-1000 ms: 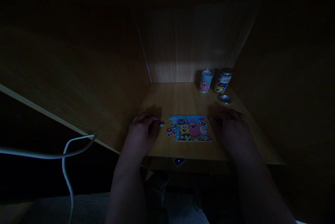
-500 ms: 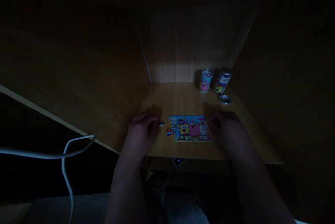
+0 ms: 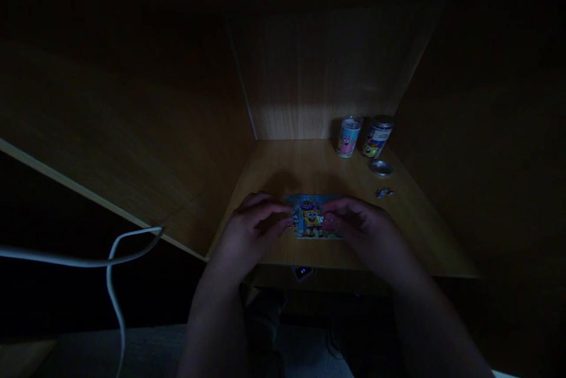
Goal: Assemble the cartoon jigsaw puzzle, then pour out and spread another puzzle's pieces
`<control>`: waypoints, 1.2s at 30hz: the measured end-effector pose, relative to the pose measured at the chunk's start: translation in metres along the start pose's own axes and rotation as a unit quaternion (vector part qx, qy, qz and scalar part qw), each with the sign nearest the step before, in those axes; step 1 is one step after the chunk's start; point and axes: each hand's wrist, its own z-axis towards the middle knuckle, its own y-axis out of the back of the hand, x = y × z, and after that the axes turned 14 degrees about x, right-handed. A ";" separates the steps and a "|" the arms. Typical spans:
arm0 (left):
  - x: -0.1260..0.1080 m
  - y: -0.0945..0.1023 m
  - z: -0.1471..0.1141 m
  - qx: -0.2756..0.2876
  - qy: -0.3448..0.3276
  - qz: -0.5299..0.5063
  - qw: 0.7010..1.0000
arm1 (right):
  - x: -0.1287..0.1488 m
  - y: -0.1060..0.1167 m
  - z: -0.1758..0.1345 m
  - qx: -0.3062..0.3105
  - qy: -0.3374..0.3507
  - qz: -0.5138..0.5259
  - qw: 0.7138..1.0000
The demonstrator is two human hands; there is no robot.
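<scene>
While puzzle [image 3: 308, 222] stretches sideways, top pointing away | right grip [image 3: 368, 229]: pinching piece [image 3: 320, 220] | left grip [image 3: 253, 229]: can't tell

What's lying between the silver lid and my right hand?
A small cluster of loose puzzle pieces lies on the wooden surface between the lid and the right hand, seen in the head view.

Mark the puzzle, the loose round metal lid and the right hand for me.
Puzzle [image 3: 310, 219]: head view, on the yellow figure between the hands.
Round metal lid [image 3: 381, 168]: head view, on its middle.
Right hand [image 3: 368, 228]: head view, on the middle of the hand.
</scene>
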 end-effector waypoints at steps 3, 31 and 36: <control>-0.009 -0.002 0.002 0.031 -0.038 -0.020 0.999 | -0.001 -0.007 0.003 0.009 0.026 0.022 0.999; -0.021 -0.014 0.010 0.088 -0.050 0.008 0.995 | -0.009 -0.026 0.012 0.028 0.053 0.080 0.995; -0.018 -0.011 0.008 0.103 -0.021 0.003 0.994 | -0.010 -0.027 0.012 0.000 0.053 -0.006 0.999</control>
